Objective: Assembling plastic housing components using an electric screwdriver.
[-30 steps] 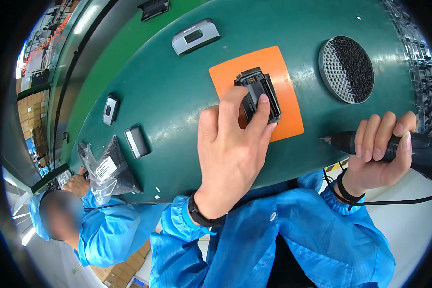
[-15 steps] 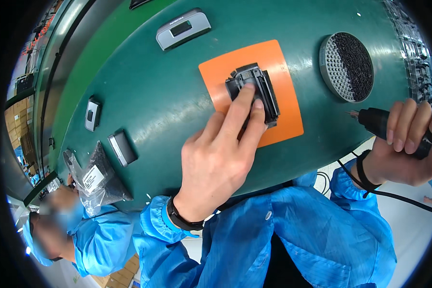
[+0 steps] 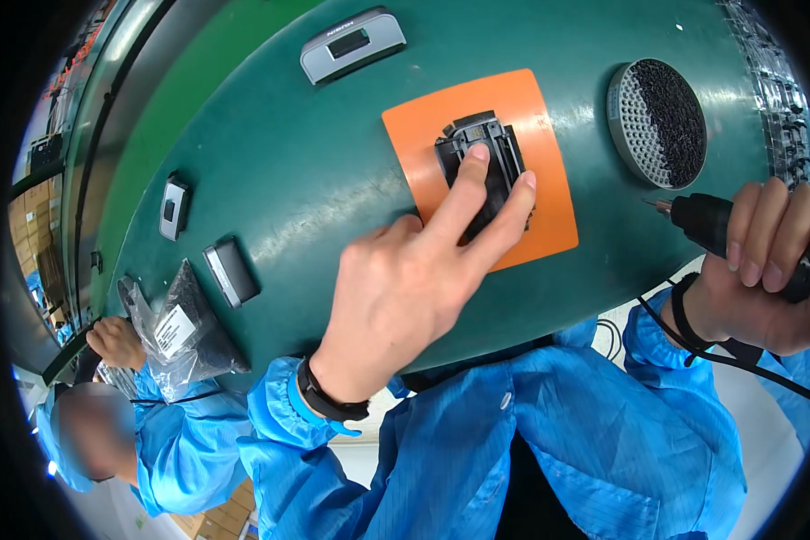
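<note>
A black plastic housing (image 3: 479, 135) with an open, ribbed inside lies on an orange mat (image 3: 549, 216). My left hand (image 3: 409, 279) reaches over it from the near side. Two of its fingers are stretched and spread, holding the housing down against the mat; my thumb is hidden. At the right, my right hand (image 3: 769, 252) is wrapped round a black electric screwdriver (image 3: 700, 221), its cord trailing down past the wrist. The bit points left in the air, apart from the housing. Whether a screw sits on the bit is too small to tell.
Behind the screwdriver stands a round perforated tray (image 3: 637, 135) partly filled with small black screws (image 3: 677, 117). A grey case (image 3: 355, 45) lies at the back, two smaller cases (image 3: 175, 207) (image 3: 231, 272) at left, near a clear bag (image 3: 189, 333). A co-worker's hand (image 3: 117, 342) is beside the bag.
The two stretched fingers of my left hand have spread apart on the housing. The screwdriver has barely moved. At far left, the co-worker's hand has come into clearer sight beside the bag.
</note>
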`<control>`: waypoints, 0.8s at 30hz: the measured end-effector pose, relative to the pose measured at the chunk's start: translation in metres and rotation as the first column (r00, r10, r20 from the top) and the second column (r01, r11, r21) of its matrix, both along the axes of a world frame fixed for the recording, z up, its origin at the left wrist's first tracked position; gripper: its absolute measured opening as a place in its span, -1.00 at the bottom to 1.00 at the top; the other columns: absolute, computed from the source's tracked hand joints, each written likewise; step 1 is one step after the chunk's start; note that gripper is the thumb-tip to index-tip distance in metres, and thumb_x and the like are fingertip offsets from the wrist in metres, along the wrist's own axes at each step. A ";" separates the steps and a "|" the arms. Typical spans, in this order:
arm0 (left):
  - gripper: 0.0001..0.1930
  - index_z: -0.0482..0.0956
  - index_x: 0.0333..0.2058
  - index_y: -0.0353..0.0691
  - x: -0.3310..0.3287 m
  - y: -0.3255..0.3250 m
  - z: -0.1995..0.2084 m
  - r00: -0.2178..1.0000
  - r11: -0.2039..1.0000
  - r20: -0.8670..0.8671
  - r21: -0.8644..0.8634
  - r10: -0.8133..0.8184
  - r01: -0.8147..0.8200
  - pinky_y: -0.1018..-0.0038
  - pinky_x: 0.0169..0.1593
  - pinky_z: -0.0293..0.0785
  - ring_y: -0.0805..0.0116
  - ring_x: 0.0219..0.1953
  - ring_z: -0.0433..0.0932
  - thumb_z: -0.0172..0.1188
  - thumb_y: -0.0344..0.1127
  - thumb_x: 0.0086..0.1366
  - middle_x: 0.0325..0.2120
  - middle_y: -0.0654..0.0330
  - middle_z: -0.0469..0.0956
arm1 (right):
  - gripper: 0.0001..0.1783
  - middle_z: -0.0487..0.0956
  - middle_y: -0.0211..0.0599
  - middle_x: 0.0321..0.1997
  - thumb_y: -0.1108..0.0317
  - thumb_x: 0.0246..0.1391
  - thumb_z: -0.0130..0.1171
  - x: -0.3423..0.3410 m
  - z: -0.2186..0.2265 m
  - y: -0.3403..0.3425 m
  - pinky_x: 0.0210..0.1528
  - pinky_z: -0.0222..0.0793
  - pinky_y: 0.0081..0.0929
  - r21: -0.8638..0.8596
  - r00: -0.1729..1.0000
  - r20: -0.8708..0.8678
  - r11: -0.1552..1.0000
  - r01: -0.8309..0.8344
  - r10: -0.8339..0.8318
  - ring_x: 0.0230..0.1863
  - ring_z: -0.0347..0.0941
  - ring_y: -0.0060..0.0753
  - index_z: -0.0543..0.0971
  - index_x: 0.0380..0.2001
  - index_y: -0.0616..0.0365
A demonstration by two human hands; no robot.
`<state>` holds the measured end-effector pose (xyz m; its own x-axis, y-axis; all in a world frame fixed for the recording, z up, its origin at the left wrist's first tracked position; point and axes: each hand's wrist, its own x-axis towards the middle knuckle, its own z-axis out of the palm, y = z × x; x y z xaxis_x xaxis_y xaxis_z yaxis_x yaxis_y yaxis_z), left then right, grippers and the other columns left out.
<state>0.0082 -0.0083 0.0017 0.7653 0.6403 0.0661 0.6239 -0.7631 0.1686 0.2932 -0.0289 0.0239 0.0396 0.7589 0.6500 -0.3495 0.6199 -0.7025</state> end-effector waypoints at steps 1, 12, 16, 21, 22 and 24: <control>-0.40 0.59 0.14 0.21 -0.001 0.001 -0.002 1.000 1.000 0.002 0.008 0.003 -0.003 0.49 -0.48 0.59 0.41 -0.51 0.64 0.34 -0.45 0.10 0.11 0.14 0.54 | -0.68 0.34 -0.20 -0.67 0.18 0.46 -0.25 0.001 -0.003 0.008 -0.85 0.25 -0.54 0.169 0.994 -0.060 0.982 -0.083 0.094 -0.82 0.26 -0.39 0.33 -0.07 0.24; -0.47 0.61 0.08 -0.16 -0.004 0.002 0.003 0.995 1.000 0.094 -0.010 -0.023 0.024 0.49 -0.46 0.58 0.33 -0.48 0.64 0.43 -0.35 0.07 0.16 0.18 0.56 | -0.71 0.34 -0.31 -0.60 0.17 0.40 -0.18 0.023 0.004 0.004 -0.65 0.27 -0.50 0.041 0.999 0.021 0.999 -0.031 0.030 -0.70 0.25 -0.47 0.36 -0.07 0.16; -0.52 0.64 0.02 -0.20 -0.004 0.001 0.005 1.000 0.999 -0.010 -0.038 0.007 -0.007 0.54 -0.55 0.47 0.45 -0.70 0.48 0.41 -0.13 0.14 0.18 0.15 0.54 | -0.70 0.36 -0.37 -0.52 0.17 0.40 -0.19 0.008 0.021 0.004 -0.49 0.26 -0.50 -0.132 0.980 0.080 0.973 0.191 -0.182 -0.57 0.26 -0.50 0.41 -0.11 0.16; -0.40 0.61 0.06 -0.24 -0.001 0.001 0.004 1.000 0.994 0.017 -0.104 -0.007 0.009 0.53 -0.47 0.54 0.42 -0.61 0.54 0.42 -0.02 0.11 0.21 0.10 0.50 | -0.71 0.25 -0.45 -0.63 0.23 0.41 -0.29 0.004 0.004 0.033 -0.62 0.15 -0.53 -0.054 0.964 0.187 0.977 0.204 -0.191 -0.68 0.13 -0.58 0.41 -0.18 0.14; -0.40 0.61 0.06 -0.24 -0.001 0.002 0.002 1.000 0.994 0.022 -0.108 -0.008 0.011 0.53 -0.47 0.54 0.42 -0.61 0.54 0.42 -0.02 0.11 0.21 0.10 0.50 | -0.71 0.26 -0.44 -0.63 0.23 0.40 -0.29 0.003 0.000 0.035 -0.63 0.15 -0.52 -0.050 0.959 0.191 0.974 0.221 -0.208 -0.69 0.13 -0.58 0.41 -0.18 0.14; -0.38 0.59 0.08 -0.26 -0.004 0.002 -0.004 0.998 0.994 0.061 -0.108 -0.020 0.027 0.51 -0.41 0.59 0.39 -0.53 0.57 0.43 -0.05 0.07 0.24 0.11 0.47 | -0.70 0.27 -0.43 -0.63 0.24 0.40 -0.29 0.002 -0.004 0.038 -0.64 0.15 -0.52 -0.032 0.955 0.204 0.973 0.228 -0.217 -0.69 0.15 -0.57 0.42 -0.17 0.14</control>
<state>0.0039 -0.0062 -0.0023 0.7770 0.6281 0.0427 0.5924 -0.7524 0.2879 0.2953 0.0095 0.0194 0.0864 0.7800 0.6198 -0.0579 0.6250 -0.7784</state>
